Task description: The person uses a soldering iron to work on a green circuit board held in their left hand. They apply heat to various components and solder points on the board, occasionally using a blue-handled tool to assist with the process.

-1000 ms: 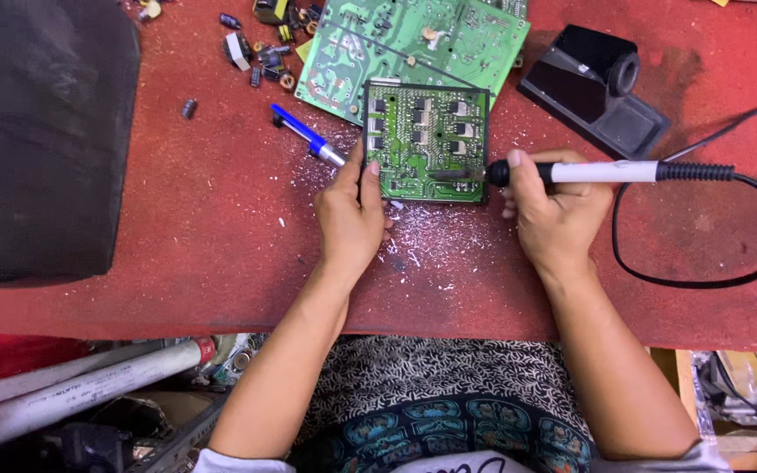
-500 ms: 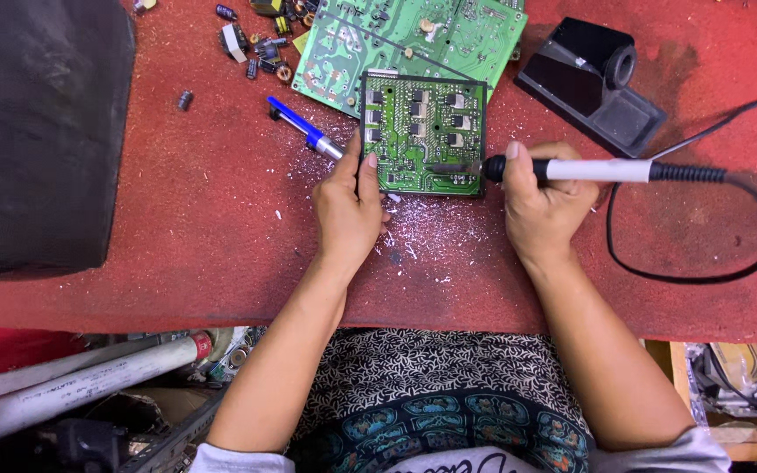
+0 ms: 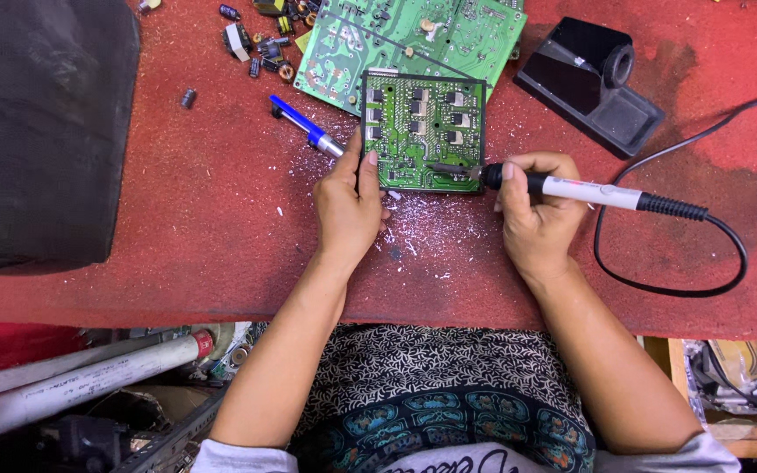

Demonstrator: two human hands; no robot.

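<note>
A small green circuit board (image 3: 424, 130) lies flat on the red table (image 3: 177, 219). My left hand (image 3: 350, 203) rests at its lower left corner, fingers pressing the board's edge. My right hand (image 3: 534, 215) grips a soldering iron (image 3: 571, 188) with a white handle and black cord; its metal tip lies over the board's lower right part. A blue pen (image 3: 306, 128) lies just left of the board, its tip near my left fingers.
A larger green circuit board (image 3: 413, 39) lies behind the small one. A black soldering iron stand (image 3: 589, 83) sits at the back right. Small loose components (image 3: 260, 39) are scattered at the back. A big dark object (image 3: 37, 131) fills the left. White flecks dot the table in front.
The iron's tip has moved left onto the board's lower right area. My left hand stays at the board's corner. The view has shifted slightly.
</note>
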